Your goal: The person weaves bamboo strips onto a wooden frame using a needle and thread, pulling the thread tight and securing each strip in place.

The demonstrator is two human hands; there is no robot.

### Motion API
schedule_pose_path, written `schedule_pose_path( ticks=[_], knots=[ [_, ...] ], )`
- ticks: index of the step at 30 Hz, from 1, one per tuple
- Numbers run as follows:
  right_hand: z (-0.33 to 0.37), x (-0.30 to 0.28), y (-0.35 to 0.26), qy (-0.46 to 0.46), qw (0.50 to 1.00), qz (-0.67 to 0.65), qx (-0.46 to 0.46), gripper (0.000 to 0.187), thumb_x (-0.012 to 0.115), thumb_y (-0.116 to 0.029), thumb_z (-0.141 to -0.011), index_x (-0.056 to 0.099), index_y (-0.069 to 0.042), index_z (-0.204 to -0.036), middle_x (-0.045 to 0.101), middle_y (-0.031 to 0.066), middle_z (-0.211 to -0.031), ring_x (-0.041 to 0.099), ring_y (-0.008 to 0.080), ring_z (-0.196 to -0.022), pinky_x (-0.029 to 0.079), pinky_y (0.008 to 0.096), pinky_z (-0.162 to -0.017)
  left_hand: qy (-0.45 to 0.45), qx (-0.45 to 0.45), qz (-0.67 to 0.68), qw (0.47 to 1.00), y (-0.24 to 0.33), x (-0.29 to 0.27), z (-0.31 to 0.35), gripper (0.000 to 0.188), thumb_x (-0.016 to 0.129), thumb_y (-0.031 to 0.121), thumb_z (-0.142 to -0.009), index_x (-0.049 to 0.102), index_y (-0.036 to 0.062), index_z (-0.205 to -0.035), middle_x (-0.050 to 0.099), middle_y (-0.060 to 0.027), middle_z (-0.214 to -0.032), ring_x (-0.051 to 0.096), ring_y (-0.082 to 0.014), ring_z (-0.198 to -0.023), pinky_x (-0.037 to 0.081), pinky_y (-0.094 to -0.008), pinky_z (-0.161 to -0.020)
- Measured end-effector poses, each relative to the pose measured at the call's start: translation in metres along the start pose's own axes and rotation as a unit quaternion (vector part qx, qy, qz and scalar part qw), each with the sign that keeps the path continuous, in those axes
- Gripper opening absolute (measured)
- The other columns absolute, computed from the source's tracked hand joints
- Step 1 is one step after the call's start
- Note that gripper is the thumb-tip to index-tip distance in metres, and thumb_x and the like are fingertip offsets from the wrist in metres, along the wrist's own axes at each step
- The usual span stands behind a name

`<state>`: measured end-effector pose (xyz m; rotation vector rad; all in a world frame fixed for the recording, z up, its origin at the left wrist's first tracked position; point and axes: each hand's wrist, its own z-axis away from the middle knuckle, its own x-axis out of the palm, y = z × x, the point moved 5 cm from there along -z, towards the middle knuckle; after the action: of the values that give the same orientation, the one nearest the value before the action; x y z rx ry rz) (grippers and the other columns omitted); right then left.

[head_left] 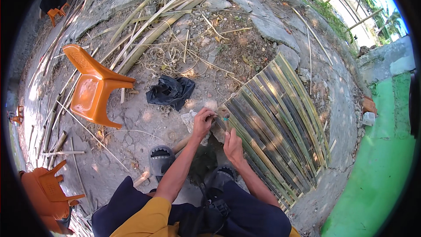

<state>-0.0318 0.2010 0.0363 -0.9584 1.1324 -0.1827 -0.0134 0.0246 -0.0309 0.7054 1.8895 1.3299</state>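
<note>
My right hand (233, 146) is wrapped round the handle of a hammer (227, 124), which has a teal band near its head. The hammer's head is up beside the fingers of my left hand (203, 121). Those fingers are pinched together, and whatever is between them is too small to make out. Both hands are over a rough stone (219, 134) in front of my feet. Just to the right lies a panel of split bamboo slats (274, 125), set side by side, its near left corner close to the hammer.
A crumpled black plastic bag (170, 91) lies ahead of my left hand. An orange plastic chair (90, 89) stands to the left, with bamboo poles (151, 37) behind it. Another person in orange (46, 193) is at lower left. A green wall (386, 149) bounds the right side.
</note>
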Motion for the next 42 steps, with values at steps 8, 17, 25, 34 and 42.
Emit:
schedule_pose_path(
  ticks=[8, 17, 25, 34, 42],
  knots=[
    [0.005, -0.002, -0.001, 0.039, 0.998, -0.017, -0.038, 0.022, 0.048, -0.019, -0.109, 0.05, 0.002, -0.109, 0.061, 0.0333, -0.077, 0.061, 0.0577, -0.077, 0.045, 0.0599, -0.062, -0.006, -0.02, 0.008, 1.0, -0.005, 0.001, -0.003, 0.017, 0.07, -0.011, -0.082, 0.074, -0.0005, -0.095, 0.07, -0.0094, -0.092, 0.069, -0.0234, -0.08, 0.053, -0.0333, -0.071],
    [0.007, -0.026, -0.038, 0.094, 0.991, -0.069, -0.062, 0.021, 0.049, -0.018, -0.109, 0.049, 0.002, -0.104, 0.061, 0.0329, -0.077, 0.063, 0.056, -0.076, 0.045, 0.0592, -0.06, -0.02, -0.059, 0.028, 0.998, -0.005, 0.001, -0.004, 0.018, 0.071, -0.012, -0.081, 0.076, 0.0002, -0.095, 0.061, -0.0081, -0.096, 0.063, -0.0204, -0.081, 0.05, -0.0327, -0.07],
    [0.0, -0.013, -0.012, 0.053, 0.997, -0.016, -0.048, 0.023, 0.05, -0.019, -0.109, 0.05, 0.004, -0.108, 0.06, 0.0304, -0.071, 0.062, 0.0553, -0.07, 0.044, 0.0594, -0.057, -0.04, -0.055, 0.033, 0.997, -0.012, 0.002, 0.004, 0.016, 0.073, -0.01, -0.083, 0.075, 0.0014, -0.094, 0.06, -0.0072, -0.092, 0.061, -0.0184, -0.078, 0.049, -0.0319, -0.068],
    [-0.009, -0.006, -0.006, 0.047, 0.993, -0.111, 0.007, 0.026, 0.066, -0.018, -0.101, 0.051, 0.003, -0.106, 0.062, 0.0228, -0.07, 0.065, 0.0458, -0.065, 0.048, 0.052, -0.057, -0.038, -0.04, 0.005, 0.998, -0.011, -0.004, -0.002, 0.013, 0.076, -0.006, -0.084, 0.076, 0.001, -0.096, 0.065, -0.0058, -0.089, 0.06, -0.015, -0.07, 0.048, -0.0298, -0.063],
    [-0.022, 0.0, 0.027, 0.051, 0.996, -0.043, 0.057, 0.036, 0.083, -0.016, -0.088, 0.054, 0.0, -0.101, 0.059, 0.0127, -0.068, 0.062, 0.0302, -0.057, 0.048, 0.0431, -0.055, -0.006, 0.012, -0.01, 1.0, -0.011, -0.004, 0.002, 0.013, 0.078, -0.004, -0.084, 0.078, 0.0016, -0.096, 0.07, -0.0079, -0.092, 0.067, -0.0193, -0.074, 0.051, -0.032, -0.063]
  ],
)
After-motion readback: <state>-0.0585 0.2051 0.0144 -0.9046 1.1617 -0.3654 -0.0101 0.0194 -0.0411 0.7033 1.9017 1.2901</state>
